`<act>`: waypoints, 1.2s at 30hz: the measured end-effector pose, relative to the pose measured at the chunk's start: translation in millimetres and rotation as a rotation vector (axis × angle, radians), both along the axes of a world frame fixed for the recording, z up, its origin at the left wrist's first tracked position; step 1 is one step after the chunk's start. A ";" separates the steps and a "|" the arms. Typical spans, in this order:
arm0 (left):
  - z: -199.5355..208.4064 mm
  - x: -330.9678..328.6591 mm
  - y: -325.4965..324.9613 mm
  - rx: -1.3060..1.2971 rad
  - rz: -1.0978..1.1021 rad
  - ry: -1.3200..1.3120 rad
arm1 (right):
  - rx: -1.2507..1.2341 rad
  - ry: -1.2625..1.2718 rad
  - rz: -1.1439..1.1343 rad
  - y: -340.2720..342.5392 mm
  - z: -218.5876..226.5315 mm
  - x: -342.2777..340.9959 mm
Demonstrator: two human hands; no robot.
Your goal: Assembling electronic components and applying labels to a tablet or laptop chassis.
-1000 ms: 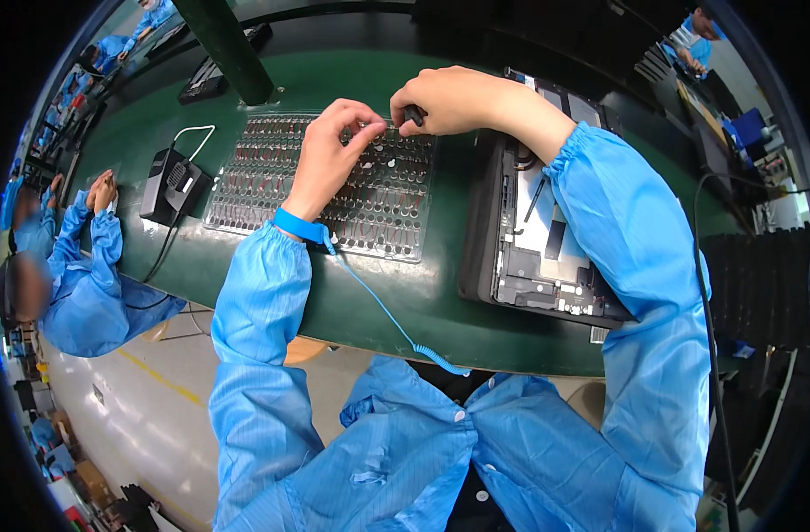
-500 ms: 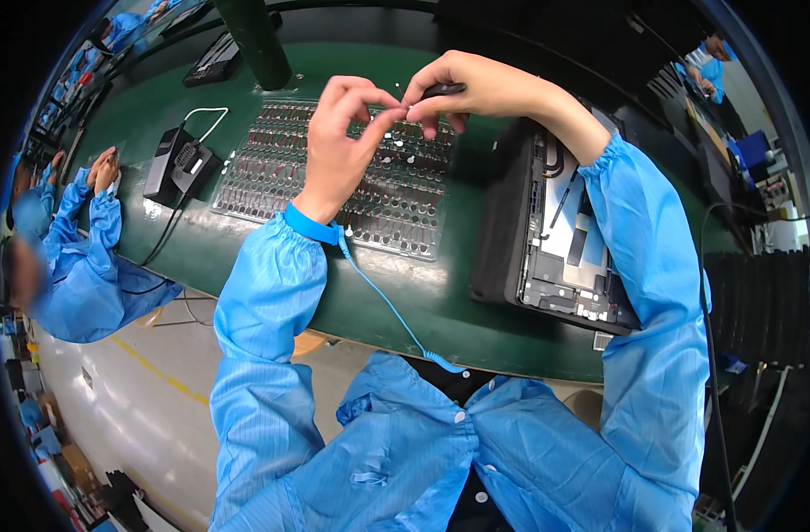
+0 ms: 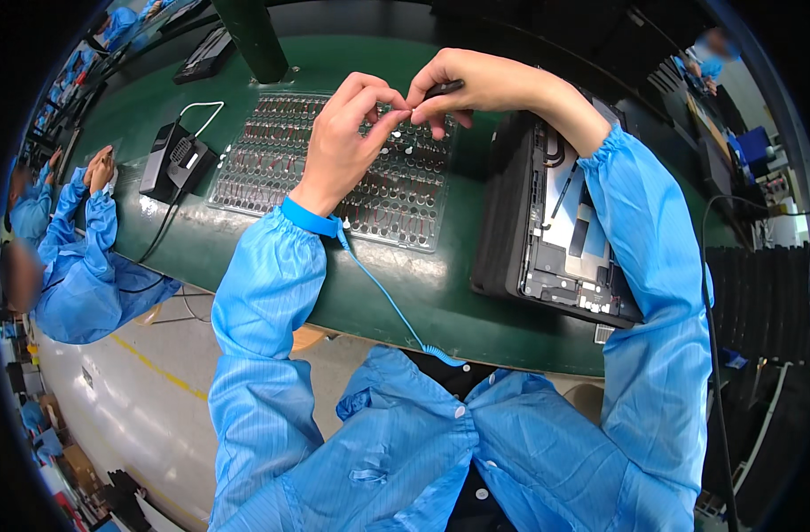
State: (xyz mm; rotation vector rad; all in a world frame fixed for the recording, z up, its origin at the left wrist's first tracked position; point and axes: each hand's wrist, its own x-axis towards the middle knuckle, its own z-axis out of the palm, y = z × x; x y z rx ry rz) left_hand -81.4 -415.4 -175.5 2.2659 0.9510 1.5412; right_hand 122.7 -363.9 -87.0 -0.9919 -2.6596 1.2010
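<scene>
My left hand (image 3: 347, 133), with a blue wrist strap (image 3: 311, 219) at its wrist, pinches thumb against fingertips over the far part of a clear tray. What it pinches is too small to make out. Right against it, my right hand (image 3: 462, 84) is closed around a slim black tool (image 3: 444, 89); its thumb and fingertips meet the left fingertips. Below both hands lies the clear plastic tray (image 3: 392, 232), filled with rows of small round dark parts with thin red and black wires. A few white round pieces (image 3: 409, 151) show near the fingers.
An opened device (image 3: 560, 257) with bare inner parts rests on a stack of black padding (image 3: 498, 222) at right. A black box-shaped unit (image 3: 176, 164) with a cable stands left of the tray. A green post (image 3: 252, 40) rises behind. Co-workers in blue (image 3: 94, 293) sit at left.
Both hands stay together at nearly the same spot, with the left fingertips shifted very slightly right. The whole view has moved a little.
</scene>
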 end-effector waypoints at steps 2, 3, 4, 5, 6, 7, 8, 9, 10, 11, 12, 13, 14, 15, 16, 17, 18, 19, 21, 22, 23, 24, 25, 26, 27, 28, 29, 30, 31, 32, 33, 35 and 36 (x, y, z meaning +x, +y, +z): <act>-0.5 0.4 -0.2 0.008 -0.022 0.032 | 0.005 -0.012 0.011 0.2 -2.0 -0.2; -0.8 4.0 -1.0 0.012 -0.005 0.052 | 0.002 -0.004 0.011 0.3 -0.3 1.5; -1.9 5.5 -2.4 0.013 0.008 0.076 | 0.019 -0.026 0.003 -1.4 2.9 2.5; -2.8 6.7 -3.0 0.009 0.003 0.088 | 0.036 -0.047 -0.005 -2.6 3.6 3.1; -3.9 8.0 -3.4 -0.005 0.008 0.057 | 0.044 -0.045 -0.011 -0.9 1.0 3.1; -3.6 9.7 -2.9 -0.015 0.015 0.023 | 0.044 -0.036 -0.016 -0.5 0.0 4.5; -5.3 10.2 -3.6 -0.011 0.031 0.021 | 0.061 0.013 -0.036 -1.2 -2.1 6.1; -7.4 10.0 -3.6 -0.009 0.025 0.027 | 0.079 0.060 -0.056 -1.5 -4.5 8.1; -9.1 8.0 -1.7 -0.046 0.035 0.028 | 0.135 0.043 -0.054 -1.2 -2.7 7.4; -11.4 5.5 0.3 -0.081 0.045 0.028 | 0.138 0.047 -0.062 -2.4 0.1 8.3; -14.5 -0.1 2.8 -0.078 0.036 0.032 | 0.205 0.058 -0.086 -2.6 4.2 8.3; -18.5 -8.9 5.9 -0.127 0.051 0.220 | 0.273 0.066 -0.113 -6.2 9.0 5.8; -17.0 -12.2 9.6 -0.165 0.066 0.422 | 0.358 0.104 -0.120 -5.3 13.9 9.1; -15.7 -12.5 12.6 -0.152 0.055 0.437 | 0.433 0.094 -0.141 -5.7 22.0 16.1; -18.0 -15.0 14.8 -0.132 0.036 0.450 | 0.503 0.095 -0.120 -8.0 31.5 21.6; -19.3 -16.2 16.8 -0.111 0.016 0.464 | 0.574 0.095 -0.102 -11.4 41.5 28.3; -20.2 -16.6 17.6 -0.105 0.031 0.457 | 0.680 0.043 -0.124 -16.1 49.5 34.3; -22.3 -18.3 17.3 -0.096 0.018 0.467 | 0.685 0.047 -0.141 -22.9 54.7 39.9; -21.6 -24.1 18.7 -0.094 -0.005 0.455 | 0.881 0.017 -0.124 -36.9 64.5 53.4; -15.3 -24.7 17.0 -0.136 0.008 0.513 | 0.817 0.026 -0.157 -48.4 71.3 60.6; -11.1 -23.3 14.7 -0.125 -0.007 0.523 | 0.822 0.029 -0.178 -56.5 73.8 68.3; -7.0 -21.3 12.2 -0.202 0.026 0.533 | 0.855 -0.008 -0.194 -64.1 75.5 75.7; -1.7 -19.2 10.2 -0.276 0.060 0.543 | 0.889 -0.046 -0.210 -71.7 77.5 83.3; 0.3 -18.6 9.9 -0.233 0.044 0.597 | 0.895 -0.043 -0.229 -78.9 77.8 90.9; 3.0 -19.8 9.3 -0.221 0.034 0.608 | 0.900 -0.020 -0.238 -85.8 76.7 98.2; 8.5 -18.3 9.9 -0.166 0.034 0.592 | 0.907 -0.002 -0.250 -91.4 76.0 106.1; 13.8 -16.6 10.3 -0.111 0.035 0.574 | 0.916 -0.002 -0.270 -96.6 74.8 112.1; 19.8 -15.5 10.8 -0.186 -0.058 0.375 | 0.924 0.031 -0.275 -101.3 73.3 116.6; 40.4 -2.4 4.9 -0.150 -0.129 0.254 | 0.932 0.056 -0.287 -105.9 73.1 123.7; 65.6 13.6 -3.9 -0.102 -0.123 0.194 | 0.916 0.020 -0.295 -107.7 73.5 128.3; 91.5 32.4 -14.7 -0.034 -0.143 0.175 | 0.915 0.013 -0.314 -112.5 74.2 131.9; 130.9 76.0 -33.5 0.067 -0.202 0.186 | 0.879 0.035 -0.318 -121.7 78.9 139.6; 142.3 92.5 -37.1 0.096 -0.205 0.242 | 0.872 0.027 -0.331 -127.0 81.2 140.9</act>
